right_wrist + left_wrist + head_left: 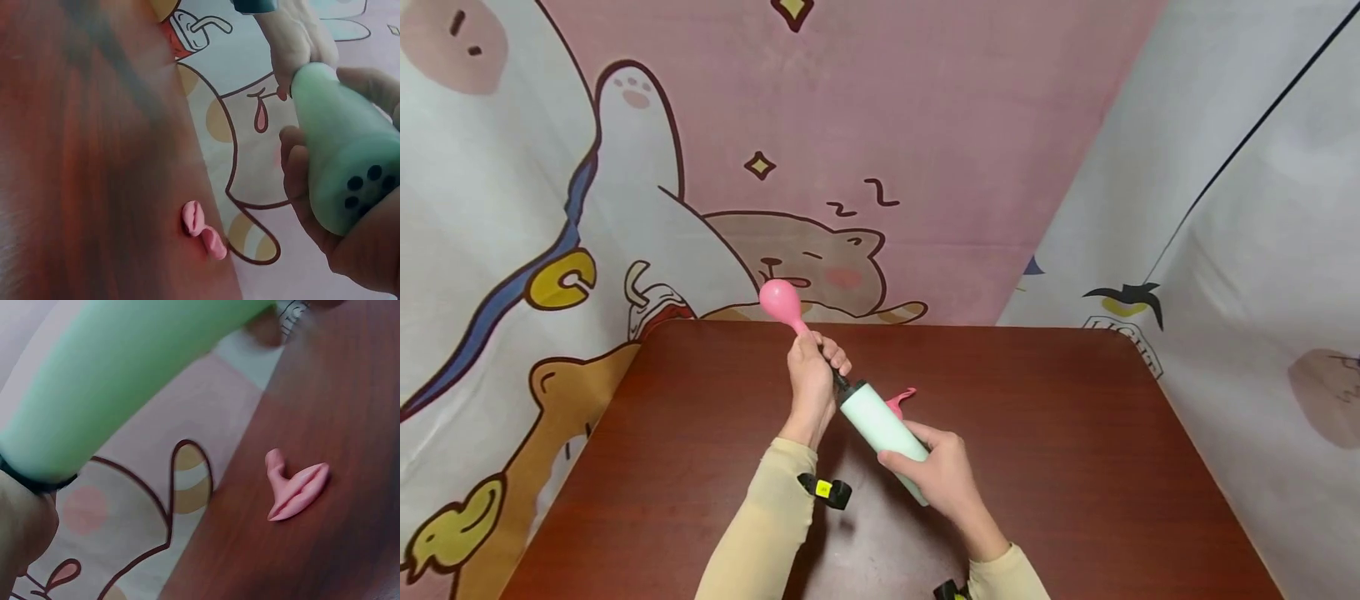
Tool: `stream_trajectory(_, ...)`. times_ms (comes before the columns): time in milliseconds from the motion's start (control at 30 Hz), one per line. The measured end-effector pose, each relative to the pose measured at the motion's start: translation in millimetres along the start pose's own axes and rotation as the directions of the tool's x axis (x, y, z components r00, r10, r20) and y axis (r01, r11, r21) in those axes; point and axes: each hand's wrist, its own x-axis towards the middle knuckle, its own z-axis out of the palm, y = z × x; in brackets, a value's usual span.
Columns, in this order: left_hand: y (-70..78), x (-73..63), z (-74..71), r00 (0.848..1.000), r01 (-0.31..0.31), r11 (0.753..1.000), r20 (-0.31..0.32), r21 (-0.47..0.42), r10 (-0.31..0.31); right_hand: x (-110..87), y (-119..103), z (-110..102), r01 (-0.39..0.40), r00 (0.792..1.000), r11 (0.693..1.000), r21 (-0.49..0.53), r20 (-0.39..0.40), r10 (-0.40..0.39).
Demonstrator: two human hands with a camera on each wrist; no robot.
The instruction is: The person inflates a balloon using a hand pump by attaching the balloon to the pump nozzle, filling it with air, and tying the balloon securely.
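A small, partly inflated pink balloon [780, 300] points up and away at the head view's centre left. My left hand [811, 379] pinches its neck, with fingers curled round the dark nozzle end of a pale green hand pump [883, 425]. Lower right, my right hand [946, 475] grips the pump's body near its bottom end. Several dark holes dot that end of the pump [337, 137] in the right wrist view. The pump slants over the table, between both hands. Behind it lies a limp pink balloon [300, 490], partly hidden by the pump in the head view.
The brown wooden table [1060, 433] reaches back to a pink and white cloth [962, 150] printed with cartoon animals. Another printed white cloth [1262, 250] hangs along the right side. A black strap device [826, 490] is worn on the left wrist.
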Motion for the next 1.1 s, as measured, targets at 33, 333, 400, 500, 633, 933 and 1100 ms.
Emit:
stream_trajectory(33, -1.3, -1.6, -0.2, 1.000, 0.006, 1.000, 0.008, 0.004, -0.006, 1.4, -1, 2, 0.010, 1.000, 1.000, -0.013, -0.010, -0.011)
stream_trajectory(333, 16.6, 6.0, -10.3, 0.999, -0.029, 1.000, -0.021, -0.005, 0.029, -7.7, 3, -5, -0.054, 0.995, 0.996, 0.069, 0.082, 0.048)
stream_trajectory(400, 22.9, 10.7, -12.9, 0.998, -0.038, 0.999, -0.046, -0.021, 0.037, -10.7, 6, -13, -0.074, 0.991, 0.993, 0.091, 0.119, 0.063)
stream_trajectory(500, 30.6, 16.9, -17.0, 0.994, -0.061, 0.997, -0.090, -0.043, 0.057, -15.0, 11, -25, -0.100, 0.983, 0.990, 0.096, 0.162, 0.084)
stream_trajectory(633, 34.7, 22.1, -20.4, 0.986, -0.119, 0.991, -0.129, -0.066, 0.110, -18.5, 15, -35, -0.114, 0.980, 0.990, 0.078, 0.172, 0.100)
stream_trajectory(933, 5.7, 4.6, -4.0, 0.998, -0.052, 0.997, -0.025, -0.064, 0.051, 7.3, 1, -10, -0.030, 0.998, 0.999, 0.039, 0.050, 0.028)
stream_trajectory(1100, -1.7, -1.8, -1.2, 0.999, -0.038, 0.999, -0.003, -0.030, 0.038, 13.4, -2, 1, -0.045, 0.999, 0.998, 0.052, 0.023, 0.044)
